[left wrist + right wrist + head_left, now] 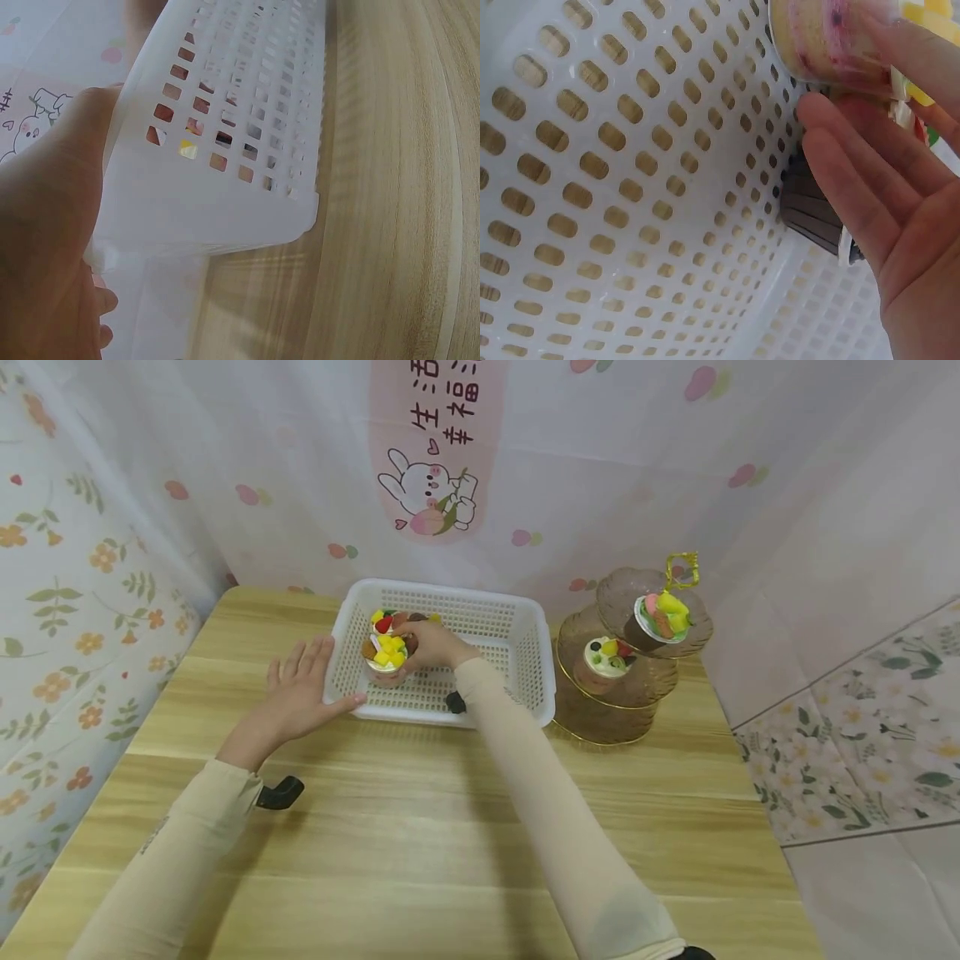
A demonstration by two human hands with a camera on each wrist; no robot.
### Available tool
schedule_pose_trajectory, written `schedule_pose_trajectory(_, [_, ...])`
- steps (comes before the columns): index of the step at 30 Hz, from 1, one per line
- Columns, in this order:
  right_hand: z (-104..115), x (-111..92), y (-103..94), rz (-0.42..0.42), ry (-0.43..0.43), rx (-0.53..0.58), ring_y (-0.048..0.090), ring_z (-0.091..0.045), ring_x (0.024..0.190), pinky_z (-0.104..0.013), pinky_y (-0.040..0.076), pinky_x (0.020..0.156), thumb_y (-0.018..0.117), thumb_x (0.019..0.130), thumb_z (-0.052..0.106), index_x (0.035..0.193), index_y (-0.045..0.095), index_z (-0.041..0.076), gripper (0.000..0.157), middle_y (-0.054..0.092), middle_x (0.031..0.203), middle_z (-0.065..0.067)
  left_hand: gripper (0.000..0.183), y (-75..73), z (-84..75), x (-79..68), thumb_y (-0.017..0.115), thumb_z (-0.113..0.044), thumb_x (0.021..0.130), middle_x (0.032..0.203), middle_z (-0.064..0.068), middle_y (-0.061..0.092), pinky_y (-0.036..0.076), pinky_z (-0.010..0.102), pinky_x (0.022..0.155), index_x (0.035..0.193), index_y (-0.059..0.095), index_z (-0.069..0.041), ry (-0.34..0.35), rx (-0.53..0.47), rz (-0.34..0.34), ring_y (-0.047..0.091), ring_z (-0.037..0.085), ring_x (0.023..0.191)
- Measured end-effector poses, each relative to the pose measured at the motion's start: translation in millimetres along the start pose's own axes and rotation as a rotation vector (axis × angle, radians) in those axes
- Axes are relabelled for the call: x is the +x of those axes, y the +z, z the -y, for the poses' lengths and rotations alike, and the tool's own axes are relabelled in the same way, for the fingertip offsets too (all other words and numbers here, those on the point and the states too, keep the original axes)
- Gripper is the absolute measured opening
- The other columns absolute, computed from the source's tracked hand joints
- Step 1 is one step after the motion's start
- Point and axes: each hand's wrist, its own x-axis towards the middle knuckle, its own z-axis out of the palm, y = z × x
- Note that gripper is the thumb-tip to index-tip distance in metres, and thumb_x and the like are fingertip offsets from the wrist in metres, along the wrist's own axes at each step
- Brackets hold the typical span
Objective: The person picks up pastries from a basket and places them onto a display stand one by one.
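Observation:
Inside the white basket (pixel 528 668), my right hand (pixel 437 645) holds a clear dessert cup (pixel 387 670) topped with yellow cubes. The right wrist view shows the thumb against this cup's layered cake side (pixel 817 37), with the other fingers extended past its far side. Just behind it are more dessert cups, one with a strawberry (pixel 384 624) on top. A brown pleated cup (pixel 810 206) lies close to those fingers. My left hand (pixel 300 685) rests at the basket's left end, fingers spread along the outside and thumb over the front corner.
To the basket's right stands a tiered, gold-rimmed stand (pixel 607 731). It bears a clear fruit-topped cup (pixel 600 668) and, higher up, a brown cup (pixel 645 631) with a gold topper (pixel 682 570). A patterned curtain (pixel 562 468) hangs behind the wooden table (pixel 390 843).

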Motion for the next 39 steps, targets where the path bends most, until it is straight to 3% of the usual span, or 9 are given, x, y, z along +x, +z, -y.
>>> schedule_pose_trajectory(6, [-4.1,2.3,1.3,-0.016,-0.004,0.010,0.059,-0.014,0.107,-0.028,0.054,0.092,0.083,0.081,0.025,0.144,0.051,0.024,0.071,0.062,0.133,-0.003,0.110,-0.5,-1.4,0.2,0.047,-0.074,0.089,0.167,0.021,0.000,-0.005,0.075,0.114,0.159,-0.003,-0.007,0.007,0.002,-0.005,-0.004,0.049,0.152])
schedule_pose_trajectory(10, [-6.1,2.8,2.5,-0.018,-0.012,0.031,0.062,-0.015,0.090,-0.026,0.057,0.077,0.083,0.080,0.027,0.143,0.052,0.025,0.070,0.062,0.131,-0.005,0.111,0.1,-2.0,-0.2,0.048,-0.074,0.088,0.167,0.022,0.000,-0.005,0.075,0.114,0.159,-0.004,-0.007,0.008,0.004,-0.002,-0.003,0.049,0.152])
schedule_pose_trajectory(13, [-6.9,2.4,3.4,-0.025,-0.018,0.032,0.063,-0.015,0.092,-0.027,0.057,0.081,0.084,0.080,0.029,0.143,0.053,0.025,0.070,0.061,0.134,-0.005,0.111,0.7,-2.3,-0.3,0.048,-0.074,0.088,0.167,0.022,0.000,-0.004,0.074,0.114,0.159,-0.004,-0.007,0.009,0.003,-0.003,-0.004,0.049,0.152])
schedule_pose_trajectory(18, [-7.8,0.4,3.6,-0.039,-0.032,0.037,0.056,-0.014,0.123,-0.033,0.048,0.107,0.084,0.080,0.030,0.141,0.054,0.021,0.068,0.057,0.143,-0.003,0.110,0.4,-3.5,-0.7,0.049,-0.073,0.088,0.167,0.022,-0.001,-0.005,0.075,0.114,0.160,-0.004,-0.008,0.011,0.000,-0.003,-0.005,0.048,0.153])
schedule_pose_trajectory(20, [-7.6,-1.2,2.9,-0.038,-0.031,0.080,0.060,-0.017,0.119,-0.035,0.051,0.103,0.084,0.079,0.028,0.138,0.055,0.018,0.066,0.059,0.141,-0.004,0.110,-0.3,-4.1,-1.1,0.049,-0.072,0.089,0.167,0.022,-0.001,-0.005,0.075,0.114,0.159,-0.004,-0.007,0.011,-0.003,-0.002,-0.005,0.049,0.153])
schedule_pose_trajectory(24, [-8.4,-3.9,1.6,-0.018,-0.019,0.209,0.067,-0.019,0.090,-0.040,0.060,0.085,0.083,0.079,0.022,0.127,0.056,0.011,0.056,0.065,0.125,-0.009,0.110,-2.1,-5.4,-1.4,0.049,-0.072,0.089,0.167,0.023,-0.001,-0.006,0.076,0.113,0.159,-0.004,-0.007,0.008,-0.007,0.001,-0.005,0.049,0.152])
schedule_pose_trajectory(27, [-10.6,-4.7,1.6,-0.002,-0.016,0.275,0.066,-0.017,0.076,-0.045,0.061,0.081,0.082,0.080,0.020,0.120,0.053,0.010,0.051,0.066,0.114,-0.011,0.111,-2.9,-5.5,-0.9,0.049,-0.073,0.089,0.167,0.023,-0.002,-0.006,0.075,0.114,0.159,-0.005,-0.007,0.005,-0.003,0.004,-0.005,0.049,0.152])
schedule_pose_trajectory(35, [-16.9,-8.2,1.1,-0.017,-0.013,0.341,0.054,-0.011,0.067,-0.031,0.055,0.064,0.082,0.080,0.025,0.118,0.049,0.011,0.052,0.068,0.115,-0.008,0.112,-1.9,-3.5,0.3,0.048,-0.075,0.088,0.167,0.020,-0.005,-0.005,0.075,0.114,0.159,-0.007,-0.009,-0.002,0.003,0.012,-0.004,0.049,0.152])
schedule_pose_trajectory(39, [-15.3,-11.4,-2.7,-0.086,-0.030,0.340,0.058,-0.009,0.083,-0.029,0.055,0.078,0.086,0.076,0.028,0.114,0.051,0.012,0.054,0.065,0.119,-0.005,0.111,-0.7,-2.1,0.2,0.049,-0.075,0.088,0.167,0.022,-0.001,-0.005,0.075,0.114,0.160,-0.005,-0.009,-0.004,-0.006,0.000,-0.005,0.048,0.153])
